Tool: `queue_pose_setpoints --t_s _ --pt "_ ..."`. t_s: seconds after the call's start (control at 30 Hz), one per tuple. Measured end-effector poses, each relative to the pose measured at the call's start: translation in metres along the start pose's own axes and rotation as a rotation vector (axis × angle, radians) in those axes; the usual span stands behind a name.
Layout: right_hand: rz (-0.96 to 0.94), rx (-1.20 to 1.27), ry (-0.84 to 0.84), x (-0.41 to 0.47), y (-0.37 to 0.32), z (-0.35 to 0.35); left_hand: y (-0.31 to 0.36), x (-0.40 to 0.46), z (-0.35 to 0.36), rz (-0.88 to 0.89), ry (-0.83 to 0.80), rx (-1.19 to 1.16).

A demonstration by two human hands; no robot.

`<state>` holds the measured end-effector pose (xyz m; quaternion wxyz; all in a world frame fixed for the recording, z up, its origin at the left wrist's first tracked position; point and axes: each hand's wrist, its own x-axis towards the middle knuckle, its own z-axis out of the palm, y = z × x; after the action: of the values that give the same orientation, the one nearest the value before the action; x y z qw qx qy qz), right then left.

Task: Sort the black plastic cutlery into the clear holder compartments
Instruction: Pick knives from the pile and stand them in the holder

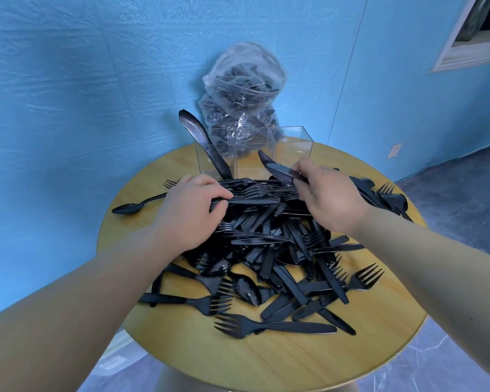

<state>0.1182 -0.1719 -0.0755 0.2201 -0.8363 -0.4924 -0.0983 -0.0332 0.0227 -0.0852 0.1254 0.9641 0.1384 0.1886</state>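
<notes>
Head view, right hand pinching glossy knife, left hand gripping fork.

Bright, even daylight, soft shadows under the cutlery. Glare spots on the bag and glossy spoons. Strong wide-angle distortion: wall lines bow, forearms stretch at the edges. Centre sharp, slight softness toward corners.

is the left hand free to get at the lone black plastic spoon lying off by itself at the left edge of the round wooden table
Probably not yet: the left hand already grips a black plastic knife from the pile. The lone black plastic spoon lies uncovered just beside it, nothing between them.
</notes>
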Motion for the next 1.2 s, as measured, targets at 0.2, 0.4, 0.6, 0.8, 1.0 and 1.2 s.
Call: queue_pose_setpoints --t_s 0.2,0.4,0.6,0.8,1.0,1.2 --pt "0.081 -0.024 -0.082 -0.010 0.004 -0.004 0.022 -0.002 0.005 0.147 -0.163 0.050" --pt "0.150 -0.045 -0.295 -0.021 0.002 -0.015 0.029 -0.006 0.006 0.141 -0.275 0.110" --pt "0.182 -0.027 -0.383 -0.021 -0.009 -0.011 0.029 -0.014 -0.004 0.118 -0.336 0.124" --pt "0.146 0.052 -0.362 -0.020 -0.025 -0.008 0.022 -0.030 -0.014 0.097 -0.350 0.128" --pt "0.192 0.192 -0.416 -0.027 -0.039 -0.013 0.020 -0.049 -0.018 0.081 -0.335 0.118" --pt "0.187 0.181 -0.447 -0.039 -0.038 -0.015 0.019 -0.067 -0.014 0.072 -0.252 0.089"
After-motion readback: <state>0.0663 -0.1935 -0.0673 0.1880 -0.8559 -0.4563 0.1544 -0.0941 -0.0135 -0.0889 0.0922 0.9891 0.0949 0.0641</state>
